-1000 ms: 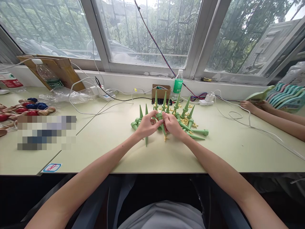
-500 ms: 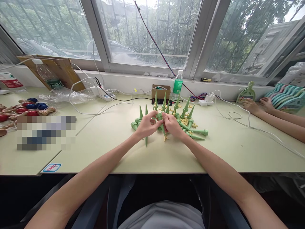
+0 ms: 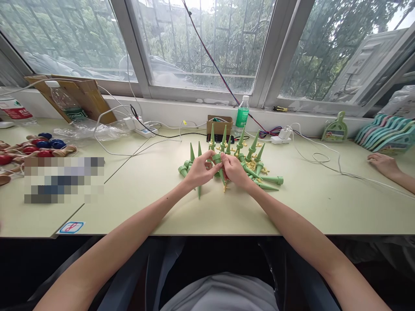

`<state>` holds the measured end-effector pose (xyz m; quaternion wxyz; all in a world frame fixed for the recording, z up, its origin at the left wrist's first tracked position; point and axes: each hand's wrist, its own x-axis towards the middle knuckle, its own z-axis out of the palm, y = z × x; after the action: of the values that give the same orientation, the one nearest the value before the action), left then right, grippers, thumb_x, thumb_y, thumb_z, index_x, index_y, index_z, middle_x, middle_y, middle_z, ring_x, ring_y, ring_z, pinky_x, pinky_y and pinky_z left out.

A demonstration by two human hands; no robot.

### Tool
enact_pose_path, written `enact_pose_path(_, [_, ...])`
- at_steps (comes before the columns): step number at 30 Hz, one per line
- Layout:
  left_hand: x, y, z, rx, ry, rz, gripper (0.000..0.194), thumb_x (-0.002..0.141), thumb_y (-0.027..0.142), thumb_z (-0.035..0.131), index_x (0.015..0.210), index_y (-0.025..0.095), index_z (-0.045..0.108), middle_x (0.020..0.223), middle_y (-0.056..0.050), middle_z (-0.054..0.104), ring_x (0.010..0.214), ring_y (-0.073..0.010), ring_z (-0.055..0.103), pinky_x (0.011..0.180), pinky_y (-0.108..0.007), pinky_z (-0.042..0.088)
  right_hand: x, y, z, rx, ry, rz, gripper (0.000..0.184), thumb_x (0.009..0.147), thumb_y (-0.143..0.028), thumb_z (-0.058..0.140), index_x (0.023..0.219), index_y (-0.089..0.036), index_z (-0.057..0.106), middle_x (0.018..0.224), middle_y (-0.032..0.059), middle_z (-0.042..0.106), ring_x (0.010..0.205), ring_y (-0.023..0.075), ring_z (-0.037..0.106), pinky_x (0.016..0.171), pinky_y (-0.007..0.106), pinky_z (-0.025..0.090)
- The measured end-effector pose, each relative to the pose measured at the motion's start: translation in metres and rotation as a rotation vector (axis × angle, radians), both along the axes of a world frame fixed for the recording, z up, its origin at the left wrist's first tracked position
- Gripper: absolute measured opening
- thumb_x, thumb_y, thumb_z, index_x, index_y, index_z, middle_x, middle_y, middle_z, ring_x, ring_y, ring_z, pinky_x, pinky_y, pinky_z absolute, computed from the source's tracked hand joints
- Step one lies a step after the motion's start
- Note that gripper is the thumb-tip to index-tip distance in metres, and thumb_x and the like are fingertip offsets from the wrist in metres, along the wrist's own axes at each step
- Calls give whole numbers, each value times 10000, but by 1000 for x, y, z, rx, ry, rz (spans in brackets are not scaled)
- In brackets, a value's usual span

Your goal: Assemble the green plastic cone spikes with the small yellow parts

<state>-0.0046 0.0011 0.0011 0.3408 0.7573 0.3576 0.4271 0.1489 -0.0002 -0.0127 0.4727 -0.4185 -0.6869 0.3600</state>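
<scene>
The left hand and right hand pinch a ridge-capped green plastic spike, point downward, over the pale-green tabletop, unmoved since the earlier frame. Small yellow plastic pieces lie at three o'clock. Farther out, between two and three, stands a green dustpan-shaped object; a co-worker's hand is now clear of it.

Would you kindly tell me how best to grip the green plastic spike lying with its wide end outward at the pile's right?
Probably pinch the wide end from the right: the green plastic spike lies on its side, and that thick end points outward, while its narrower part runs in toward other green spikes.
</scene>
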Motion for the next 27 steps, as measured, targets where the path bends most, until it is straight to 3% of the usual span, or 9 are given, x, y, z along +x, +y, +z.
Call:
enact_pose_path(13, [-1,1,-2,39,1,5,222,800,345,639,878,181,512,856,4,557,496,-44,484,475,-205,450,1,1,1,-11,29,4,567,942,-620,346,551,-218,428,364,-32,460,347,115,430,455,267,368])
enact_pose_path(19, [0,0,-2,88,16,22,240,803,372,644,882,186,515,731,28,539,479,-45,454,452,-183,432,2,2,2,-23,58,35,625,938,-629,343,475,-215,416,332,-15,444,330,110,418,419,266,337])
enact_pose_path(27, [2,-2,-1,130,8,40,263,806,414,641,883,182,544,693,28,530,468,-45,434,434,-179,418,2,1,6,-131,173,98,623,921,-633,389,456,-219,388,322,-16,426,295,107,397,366,266,325])
